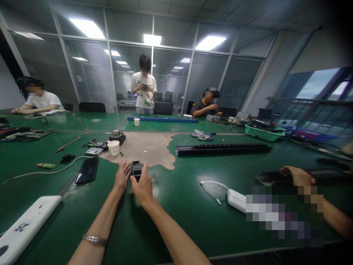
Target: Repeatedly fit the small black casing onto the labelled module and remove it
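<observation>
In front of me, above the green table (pixel 176 191), my right hand (pixel 143 187) grips a small black box-shaped part (pixel 136 168) between thumb and fingers. The part has a recessed opening in its upper side; its exact kind is unclear. Close by on its left is my left hand (pixel 121 179), its fingers stretched out and slightly apart. I cannot tell whether those fingertips touch the part. A metal bracelet circles my left wrist. Left of that hand lies a dark phone (pixel 87 170), and a white paper cup (pixel 113 148) stands beyond it.
A white power strip (pixel 30 224) lies front left. Ahead are a tan worn patch (pixel 149 145), a long black bar (pixel 220 149) and gloves (pixel 202 135). A green basket (pixel 264 132) stands back right. Another person's hand (pixel 299 176) reaches in at right; several people are opposite.
</observation>
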Demonstrator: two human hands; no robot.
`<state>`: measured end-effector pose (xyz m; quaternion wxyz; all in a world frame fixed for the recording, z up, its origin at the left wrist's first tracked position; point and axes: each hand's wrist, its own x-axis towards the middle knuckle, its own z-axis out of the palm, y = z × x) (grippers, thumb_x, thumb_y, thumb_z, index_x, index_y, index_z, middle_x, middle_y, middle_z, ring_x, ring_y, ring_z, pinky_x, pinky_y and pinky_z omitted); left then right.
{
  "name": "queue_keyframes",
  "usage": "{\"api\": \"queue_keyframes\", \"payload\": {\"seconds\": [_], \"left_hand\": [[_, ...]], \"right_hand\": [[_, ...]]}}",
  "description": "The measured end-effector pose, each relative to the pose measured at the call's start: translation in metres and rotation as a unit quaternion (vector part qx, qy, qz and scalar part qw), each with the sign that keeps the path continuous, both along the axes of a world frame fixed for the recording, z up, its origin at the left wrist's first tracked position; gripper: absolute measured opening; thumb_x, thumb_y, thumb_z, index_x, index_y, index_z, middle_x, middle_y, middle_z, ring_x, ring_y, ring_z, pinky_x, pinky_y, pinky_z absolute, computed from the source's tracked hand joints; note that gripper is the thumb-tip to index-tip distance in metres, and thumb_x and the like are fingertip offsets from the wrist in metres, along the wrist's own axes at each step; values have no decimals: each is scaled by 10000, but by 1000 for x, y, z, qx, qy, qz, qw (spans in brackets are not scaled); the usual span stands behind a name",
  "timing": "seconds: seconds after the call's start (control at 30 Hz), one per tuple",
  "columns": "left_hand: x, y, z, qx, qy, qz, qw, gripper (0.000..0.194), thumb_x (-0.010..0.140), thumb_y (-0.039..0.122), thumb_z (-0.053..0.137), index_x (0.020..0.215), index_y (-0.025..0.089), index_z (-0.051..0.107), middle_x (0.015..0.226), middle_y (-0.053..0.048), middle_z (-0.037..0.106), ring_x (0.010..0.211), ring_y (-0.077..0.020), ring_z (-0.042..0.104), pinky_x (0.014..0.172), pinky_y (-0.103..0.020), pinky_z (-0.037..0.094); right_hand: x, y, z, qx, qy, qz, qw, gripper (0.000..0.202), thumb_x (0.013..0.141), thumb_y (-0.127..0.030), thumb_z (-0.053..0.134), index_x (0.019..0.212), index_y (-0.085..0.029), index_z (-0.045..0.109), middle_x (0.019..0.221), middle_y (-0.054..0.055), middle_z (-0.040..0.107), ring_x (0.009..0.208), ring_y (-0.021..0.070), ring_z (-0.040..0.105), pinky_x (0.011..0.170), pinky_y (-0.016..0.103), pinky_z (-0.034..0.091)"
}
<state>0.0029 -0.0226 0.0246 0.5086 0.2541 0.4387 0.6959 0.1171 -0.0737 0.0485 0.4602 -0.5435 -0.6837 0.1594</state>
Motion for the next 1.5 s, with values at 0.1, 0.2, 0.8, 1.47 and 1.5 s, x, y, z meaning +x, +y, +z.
{"api": "queue_keyframes", "payload": {"seconds": [0.1, 0.2, 0.8, 1.47, 1.5], "left_hand": [[0, -1, 0, 1, -7, -6, 1000, 649, 851, 614, 319, 1332, 189, 413, 1342, -138, 464, 1206, -197, 467, 994, -333, 363], [2, -5, 3, 4, -8, -20, 1000, 655, 848, 615, 328, 1341, 191, 404, 1340, -139, 465, 1202, -201, 471, 984, -338, 378], [5, -6, 5, 2, 0, -26, 1000, 693, 849, 613, 327, 1370, 159, 372, 1359, -161, 440, 1228, -206, 444, 1009, -342, 348], [1, -6, 2, 4, 7, -8, 1000, 680, 845, 631, 299, 1361, 195, 380, 1370, -147, 430, 1248, -209, 420, 999, -348, 357], [0, -6, 2, 4, 6, -7, 1000, 688, 841, 636, 304, 1362, 193, 378, 1374, -148, 425, 1248, -211, 421, 998, -348, 359]], "right_hand": [[8, 3, 20, 34, 38, 8, 999, 860, 790, -290, 590, 1437, -63, 70, 1169, 174, 588, 1052, 252, 583, 860, 324, 462], [30, 8, 33, 64, 57, 15, 996, 840, 805, -284, 574, 1444, -91, 65, 1268, 155, 528, 1117, 224, 545, 915, 301, 432], [100, 9, -23, -9, -23, -76, 997, 808, 789, -298, 590, 1424, -52, 155, 1284, 200, 500, 1156, 264, 513, 943, 354, 405], [23, 6, 28, 11, 23, 19, 999, 805, 773, -297, 610, 1419, -70, 185, 1214, 171, 567, 1113, 254, 548, 890, 325, 449], [18, 7, 27, 2, 10, 14, 1000, 821, 769, -304, 610, 1418, -53, 175, 1194, 184, 576, 1096, 266, 558, 879, 331, 453]]}}
